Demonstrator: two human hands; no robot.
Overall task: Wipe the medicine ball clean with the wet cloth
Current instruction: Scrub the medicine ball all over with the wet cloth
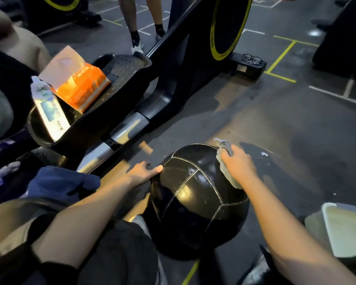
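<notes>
While your left hand (145,171) braces the medicine ball (195,200) with thumb laid across the seam, keep your right hand (237,163) gripping the wet cloth (227,171) bunched (press along the stitching, then turn the ball).

Dark gym floor (275,120) with yellow and white tape lines, black medicine ball (197,200) resting on it under the right hand (237,164), water drops just beyond that hand, pale tub (345,231) to its right, exercise machine base (249,66) far ahead.
</notes>
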